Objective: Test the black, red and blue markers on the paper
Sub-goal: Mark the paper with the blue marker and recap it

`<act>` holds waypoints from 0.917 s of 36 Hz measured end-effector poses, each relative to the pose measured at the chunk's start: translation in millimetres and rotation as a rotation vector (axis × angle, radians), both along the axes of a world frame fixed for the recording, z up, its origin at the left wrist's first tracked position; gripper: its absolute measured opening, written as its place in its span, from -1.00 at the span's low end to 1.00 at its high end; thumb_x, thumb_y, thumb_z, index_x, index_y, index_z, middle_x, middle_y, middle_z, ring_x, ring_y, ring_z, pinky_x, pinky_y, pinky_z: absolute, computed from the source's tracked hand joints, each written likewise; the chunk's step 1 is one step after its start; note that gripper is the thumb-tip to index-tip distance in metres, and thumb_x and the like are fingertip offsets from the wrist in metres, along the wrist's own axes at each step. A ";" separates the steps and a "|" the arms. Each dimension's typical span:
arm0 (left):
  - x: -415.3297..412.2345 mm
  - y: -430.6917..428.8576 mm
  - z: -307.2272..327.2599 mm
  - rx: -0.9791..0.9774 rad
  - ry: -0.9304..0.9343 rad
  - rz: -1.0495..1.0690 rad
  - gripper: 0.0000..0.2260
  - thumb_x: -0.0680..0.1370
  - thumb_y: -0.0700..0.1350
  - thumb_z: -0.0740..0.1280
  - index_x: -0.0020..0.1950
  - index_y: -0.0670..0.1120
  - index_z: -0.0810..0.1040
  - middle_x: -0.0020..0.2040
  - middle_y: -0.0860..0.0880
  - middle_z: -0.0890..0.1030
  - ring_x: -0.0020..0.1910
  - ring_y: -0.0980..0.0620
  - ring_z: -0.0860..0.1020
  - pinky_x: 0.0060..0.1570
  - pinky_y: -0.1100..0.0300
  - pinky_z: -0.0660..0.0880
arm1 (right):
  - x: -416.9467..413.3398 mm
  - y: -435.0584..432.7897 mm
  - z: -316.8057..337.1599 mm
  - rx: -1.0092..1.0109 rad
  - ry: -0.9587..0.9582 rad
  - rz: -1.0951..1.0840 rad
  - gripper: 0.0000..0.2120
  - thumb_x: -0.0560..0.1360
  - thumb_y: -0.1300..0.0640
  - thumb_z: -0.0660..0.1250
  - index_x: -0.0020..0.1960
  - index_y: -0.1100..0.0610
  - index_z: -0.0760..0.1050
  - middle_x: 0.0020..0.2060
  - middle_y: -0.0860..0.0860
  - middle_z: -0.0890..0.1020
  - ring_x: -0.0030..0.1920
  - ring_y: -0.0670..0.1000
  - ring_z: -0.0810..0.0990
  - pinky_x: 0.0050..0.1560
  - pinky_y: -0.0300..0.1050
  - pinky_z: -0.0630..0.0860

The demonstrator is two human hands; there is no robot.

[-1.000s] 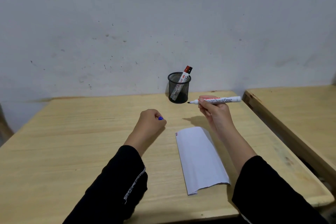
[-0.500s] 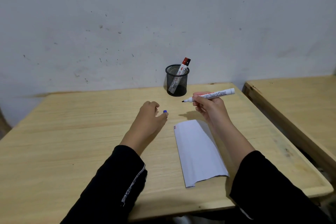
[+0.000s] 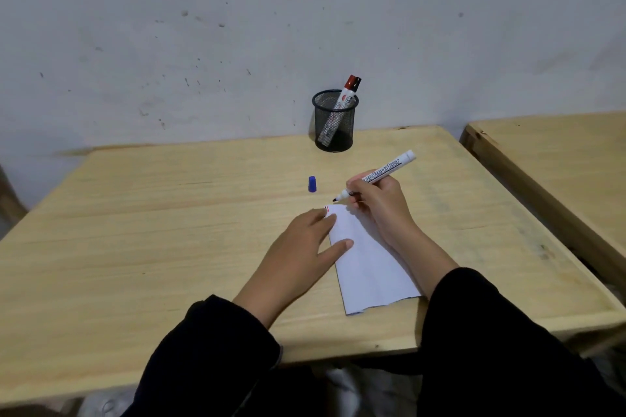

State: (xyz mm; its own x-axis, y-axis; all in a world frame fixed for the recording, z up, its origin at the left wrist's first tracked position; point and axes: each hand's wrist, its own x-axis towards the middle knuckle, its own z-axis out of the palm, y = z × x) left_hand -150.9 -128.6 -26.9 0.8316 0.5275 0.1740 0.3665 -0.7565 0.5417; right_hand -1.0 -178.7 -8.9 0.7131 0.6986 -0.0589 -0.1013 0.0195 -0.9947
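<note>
My right hand [image 3: 381, 203] grips an uncapped white marker [image 3: 386, 173] like a pen, its tip just above the far corner of the folded white paper [image 3: 369, 264]. That corner carries short red and dark strokes. My left hand [image 3: 305, 247] lies flat with fingers spread, pressing the paper's left edge. The marker's blue cap [image 3: 312, 183] lies loose on the table beyond the paper. Two capped markers, one red [image 3: 345, 91] and one black, lean in the black mesh cup [image 3: 333, 132].
The wooden table [image 3: 135, 230] stands against a scuffed grey wall. A second wooden table [image 3: 559, 159] sits close on the right, with a narrow gap between them. The mesh cup is at the far edge, near the wall.
My left hand has let the blue cap go onto the table and moved down onto the paper. My right hand has lowered the marker's tip towards the paper's far corner.
</note>
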 end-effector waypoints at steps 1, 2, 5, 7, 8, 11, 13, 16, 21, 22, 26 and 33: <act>0.1 -0.7 -0.1 0.007 0.002 -0.001 -0.64 0.54 0.19 0.19 0.19 -0.01 0.49 0.27 0.11 0.44 0.28 0.12 0.38 0.14 0.16 0.42 | -1.2 -0.6 0.4 -0.016 -0.031 -0.008 -0.96 0.41 0.28 0.29 -0.18 0.20 0.52 -0.35 0.06 0.58 -0.35 -0.01 0.52 -0.26 -0.18 0.46; 0.3 -1.3 -0.7 0.013 0.003 -0.002 -0.63 0.54 0.18 0.19 0.22 0.00 0.48 0.30 0.11 0.43 0.31 0.11 0.37 0.16 0.18 0.40 | -2.1 -1.1 0.4 -0.022 -0.053 -0.013 -0.95 0.41 0.28 0.29 -0.14 0.22 0.52 -0.33 0.07 0.57 -0.35 -0.02 0.53 -0.28 -0.23 0.47; 0.4 -2.4 -1.6 0.010 0.023 0.016 -0.54 0.55 0.17 0.19 0.41 0.03 0.37 0.47 0.11 0.29 0.43 0.14 0.24 0.22 0.30 0.26 | -6.9 -2.1 2.3 0.015 -0.073 -0.012 -0.96 0.43 0.32 0.27 -0.13 0.27 0.49 -0.33 0.09 0.51 -0.43 -0.12 0.49 -0.41 -0.38 0.44; 0.3 -2.1 -2.5 0.013 0.033 0.029 -0.52 0.56 0.17 0.19 0.44 0.04 0.33 0.50 0.10 0.24 0.46 0.15 0.20 0.23 0.29 0.23 | -8.7 -2.1 2.2 -0.011 -0.127 -0.016 -0.96 0.42 0.29 0.28 -0.14 0.26 0.50 -0.33 0.08 0.51 -0.44 -0.15 0.49 -0.42 -0.40 0.43; 0.4 -2.0 -2.8 0.013 0.039 0.034 -0.52 0.56 0.17 0.18 0.44 0.04 0.33 0.50 0.10 0.24 0.46 0.15 0.19 0.24 0.29 0.23 | -9.7 -2.2 2.5 -0.020 -0.145 -0.013 -0.95 0.42 0.28 0.29 -0.14 0.25 0.50 -0.32 0.08 0.51 -0.41 -0.13 0.48 -0.41 -0.40 0.43; 0.6 -1.7 -3.9 0.017 0.054 0.040 -0.52 0.56 0.18 0.17 0.44 0.04 0.32 0.51 0.10 0.23 0.46 0.15 0.18 0.25 0.27 0.25 | -13.5 -2.9 5.4 0.003 -0.124 0.008 -0.97 0.44 0.32 0.27 -0.13 0.27 0.48 -0.29 0.12 0.48 -0.34 -0.04 0.44 -0.43 -0.42 0.42; 1.3 -1.4 -5.0 0.021 0.060 0.042 -0.52 0.56 0.18 0.17 0.44 0.05 0.32 0.51 0.09 0.23 0.46 0.15 0.19 0.27 0.25 0.27 | -15.6 -3.5 8.4 0.024 -0.113 0.016 -0.96 0.45 0.36 0.26 -0.11 0.28 0.47 -0.28 0.13 0.46 -0.33 -0.03 0.43 -0.44 -0.44 0.41; 2.0 -2.0 -4.0 0.018 0.066 0.044 -0.51 0.56 0.17 0.17 0.46 0.04 0.30 0.51 0.08 0.23 0.46 0.13 0.19 0.27 0.24 0.27 | -17.1 -3.5 10.5 0.044 -0.092 0.014 -0.95 0.46 0.37 0.25 -0.10 0.29 0.47 -0.29 0.12 0.45 -0.34 -0.03 0.42 -0.44 -0.43 0.41; 1.4 -0.4 -4.4 0.036 0.070 0.044 -0.52 0.56 0.19 0.16 0.43 0.04 0.33 0.49 0.08 0.26 0.45 0.12 0.22 0.25 0.19 0.33 | -18.7 -2.0 10.5 0.041 -0.088 0.014 -0.95 0.47 0.36 0.26 -0.08 0.29 0.47 -0.26 0.13 0.46 -0.33 -0.03 0.44 -0.43 -0.44 0.42; 1.5 0.1 -4.8 0.040 0.071 0.043 -0.53 0.55 0.20 0.15 0.42 0.03 0.34 0.48 0.08 0.27 0.44 0.11 0.24 0.24 0.18 0.35 | -18.8 -1.6 10.4 0.033 -0.099 0.013 -0.95 0.47 0.36 0.26 -0.08 0.29 0.47 -0.25 0.13 0.47 -0.32 -0.03 0.45 -0.43 -0.44 0.42; 2.2 1.0 -6.7 0.051 0.070 0.044 -0.54 0.55 0.21 0.15 0.37 0.03 0.38 0.45 0.08 0.31 0.41 0.10 0.28 0.19 0.16 0.39 | -19.0 -1.3 10.6 0.028 -0.100 0.009 -0.94 0.47 0.37 0.25 -0.07 0.29 0.47 -0.24 0.16 0.46 -0.32 -0.02 0.43 -0.44 -0.44 0.42; 2.6 0.9 -6.3 0.067 0.055 0.033 -0.57 0.55 0.20 0.15 0.35 0.04 0.40 0.39 0.10 0.36 0.35 0.09 0.32 0.08 0.20 0.39 | -18.3 -0.1 10.9 -0.018 -0.157 0.008 -0.95 0.45 0.38 0.23 -0.12 0.28 0.45 -0.30 0.12 0.45 -0.34 -0.03 0.41 -0.47 -0.46 0.39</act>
